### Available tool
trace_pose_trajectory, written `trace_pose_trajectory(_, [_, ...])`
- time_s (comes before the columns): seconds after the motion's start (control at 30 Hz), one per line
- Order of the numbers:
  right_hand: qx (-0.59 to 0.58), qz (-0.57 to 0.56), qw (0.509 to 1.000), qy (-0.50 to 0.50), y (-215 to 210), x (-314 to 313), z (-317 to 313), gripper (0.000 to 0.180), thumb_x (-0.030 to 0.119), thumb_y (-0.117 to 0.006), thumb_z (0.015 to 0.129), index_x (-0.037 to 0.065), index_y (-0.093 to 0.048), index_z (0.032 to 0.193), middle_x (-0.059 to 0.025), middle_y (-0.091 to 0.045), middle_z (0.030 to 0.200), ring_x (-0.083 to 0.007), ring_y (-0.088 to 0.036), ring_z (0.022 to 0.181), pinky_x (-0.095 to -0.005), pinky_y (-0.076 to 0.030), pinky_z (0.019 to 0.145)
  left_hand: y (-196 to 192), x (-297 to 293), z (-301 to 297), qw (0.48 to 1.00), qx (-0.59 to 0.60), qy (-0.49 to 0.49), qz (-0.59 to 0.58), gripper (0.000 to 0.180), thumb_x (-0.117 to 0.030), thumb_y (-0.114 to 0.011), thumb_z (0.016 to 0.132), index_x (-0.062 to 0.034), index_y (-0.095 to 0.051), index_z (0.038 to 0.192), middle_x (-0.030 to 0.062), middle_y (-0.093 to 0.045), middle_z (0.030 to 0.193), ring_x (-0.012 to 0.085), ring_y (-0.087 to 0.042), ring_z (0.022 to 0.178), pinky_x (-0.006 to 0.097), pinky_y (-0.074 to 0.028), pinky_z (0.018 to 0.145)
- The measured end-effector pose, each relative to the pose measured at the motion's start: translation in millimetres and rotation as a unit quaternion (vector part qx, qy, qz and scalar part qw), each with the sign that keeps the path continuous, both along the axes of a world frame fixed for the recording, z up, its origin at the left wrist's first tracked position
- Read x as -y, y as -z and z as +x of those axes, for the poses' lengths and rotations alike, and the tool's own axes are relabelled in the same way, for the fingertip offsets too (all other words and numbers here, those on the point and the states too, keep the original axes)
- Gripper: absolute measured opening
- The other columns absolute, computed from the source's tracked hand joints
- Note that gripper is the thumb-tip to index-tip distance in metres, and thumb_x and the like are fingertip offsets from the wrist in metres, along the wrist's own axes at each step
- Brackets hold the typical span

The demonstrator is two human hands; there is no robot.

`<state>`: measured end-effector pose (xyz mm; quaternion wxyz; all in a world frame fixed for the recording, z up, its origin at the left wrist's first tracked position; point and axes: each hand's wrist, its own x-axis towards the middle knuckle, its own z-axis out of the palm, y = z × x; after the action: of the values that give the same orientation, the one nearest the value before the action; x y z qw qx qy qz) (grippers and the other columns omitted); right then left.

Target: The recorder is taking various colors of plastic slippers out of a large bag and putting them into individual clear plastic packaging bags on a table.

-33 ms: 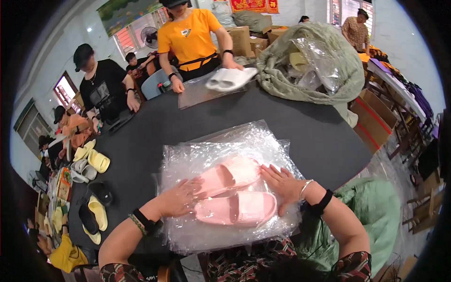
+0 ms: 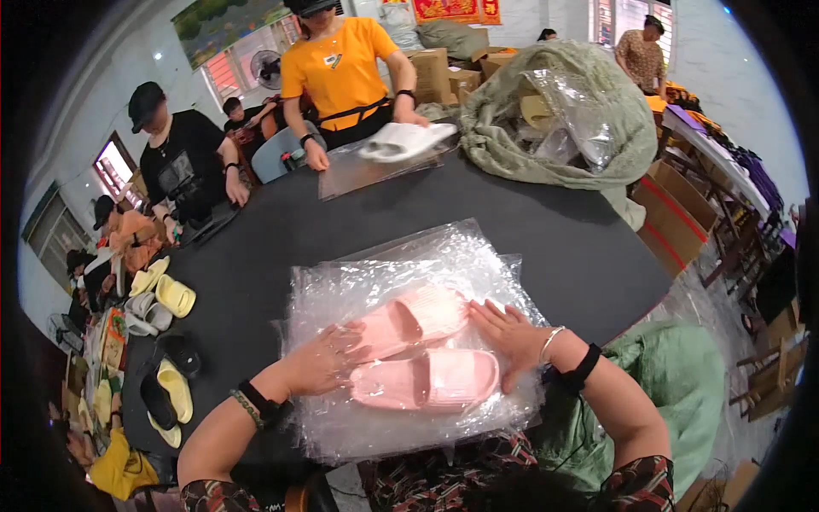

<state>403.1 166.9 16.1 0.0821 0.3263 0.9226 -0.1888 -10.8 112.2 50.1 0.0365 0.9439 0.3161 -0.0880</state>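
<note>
A pair of pink slide slippers lies side by side in front of me, the far slipper [image 2: 437,311] and the near slipper [image 2: 461,378], straps toward the right. Shiny film seems to cover them, so they look to be inside a clear bag. Beneath is a stack of clear plastic bags [image 2: 401,435]. My left hand [image 2: 322,362] rests with its fingers stretched over the plastic at the slippers' left ends. At their right ends, my right hand [image 2: 510,340] is spread flat on the plastic, its fingertips close to the far slipper. Neither hand grips anything.
The dark table [image 2: 281,230] bears yellow slippers [image 2: 175,296], grey slippers [image 2: 148,311] and black slippers [image 2: 160,392] at left. Across it, a person in orange handles white slippers [image 2: 405,142] over a clear bag. A large green sack [image 2: 495,145] stands at back right.
The person across the table has shifted the white slippers slightly left. My hands and the pink slippers hold their places, apart from a slight shift of the whole view.
</note>
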Motion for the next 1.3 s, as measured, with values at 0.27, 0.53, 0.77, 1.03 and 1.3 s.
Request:
trace_pose_trajectory(0.27, [-0.027,-0.03,0.999,0.0,5,-1,5,0.157,0.042,-0.094,0.041,0.006,0.01,0.154,-0.0166,0.004,0.162,-0.035,0.006,0.15,-0.0522,-0.003,0.119,7,-31,58,0.971,0.207,-0.004,-0.118,0.071,-0.039,-0.059,0.092,-0.0066,-0.031,0.149,0.0203,-0.022,0.158,0.0401,-0.014,0.147,0.049,-0.012,0.119])
trace_pose_trajectory(0.53, [-0.036,-0.023,0.999,0.003,7,-2,4,0.157,0.041,-0.094,0.041,0.005,0.009,0.154,-0.0174,0.003,0.162,-0.036,0.004,0.149,-0.0531,-0.005,0.119,20,-37,101,0.97,0.229,-0.082,-0.017,0.057,-0.038,-0.072,0.08,-0.0047,-0.059,0.124,0.02,-0.052,0.132,0.0389,-0.04,0.132,0.05,-0.029,0.108])
trace_pose_trajectory(0.77, [-0.022,-0.016,1.0,0.016,7,0,3,0.157,0.041,-0.095,0.039,0.004,0.006,0.154,-0.018,-0.001,0.162,-0.0347,0.002,0.15,-0.052,-0.006,0.119,27,-21,127,0.955,0.216,-0.199,0.029,0.038,-0.019,-0.069,0.073,-0.0117,-0.07,0.11,0.0128,-0.06,0.125,0.0288,-0.049,0.122,0.045,-0.035,0.103])
trace_pose_trajectory(1.03, [0.004,-0.01,1.0,0.014,6,-1,2,0.155,0.047,-0.093,0.04,0.003,0.004,0.153,-0.0176,-0.001,0.162,-0.0318,0.004,0.15,-0.0493,-0.003,0.12,28,0,43,0.939,0.324,-0.106,-0.033,0.03,-0.019,-0.068,0.078,-0.0084,-0.071,0.106,0.0149,-0.059,0.127,0.0354,-0.051,0.122,0.046,-0.037,0.106])
trace_pose_trajectory(1.3, [0.012,-0.003,1.0,0.02,2,3,1,0.152,0.041,-0.093,0.044,0.008,0.006,0.155,-0.0141,0.002,0.163,-0.0311,0.004,0.15,-0.0489,-0.005,0.12,-54,87,-112,0.948,0.207,-0.243,0.001,0.026,-0.015,-0.07,0.071,-0.0093,-0.074,0.096,0.0116,-0.065,0.115,0.0331,-0.058,0.106,0.043,-0.043,0.092])
